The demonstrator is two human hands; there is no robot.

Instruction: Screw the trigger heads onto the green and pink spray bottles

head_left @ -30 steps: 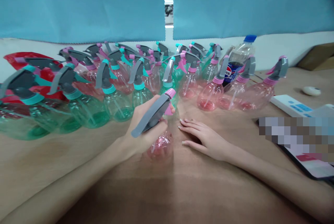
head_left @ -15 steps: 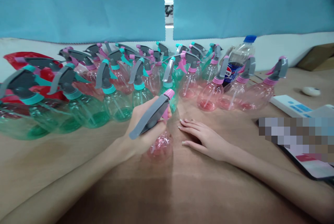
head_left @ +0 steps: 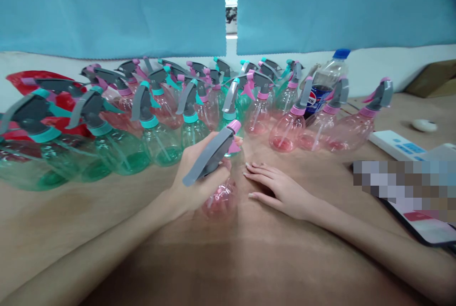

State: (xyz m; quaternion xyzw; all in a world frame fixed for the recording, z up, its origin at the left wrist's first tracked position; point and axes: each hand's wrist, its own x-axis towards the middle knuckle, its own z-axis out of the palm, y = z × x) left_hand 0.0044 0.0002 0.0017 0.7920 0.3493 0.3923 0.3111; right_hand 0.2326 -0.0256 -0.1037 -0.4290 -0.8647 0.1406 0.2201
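Pink spray bottle (head_left: 220, 199) | neck inside left grip (head_left: 208, 168), body below

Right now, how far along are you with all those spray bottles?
The green bottles and pink bottles behind look done: they wear spray tops. The left hand holds another pink bottle, its top on too; the right hand rests on the table. I see no bottle missing its top, so I can't tell what's left.

Left hand (head_left: 199, 168) grips a pink spray bottle (head_left: 220, 199) (gray-topped).
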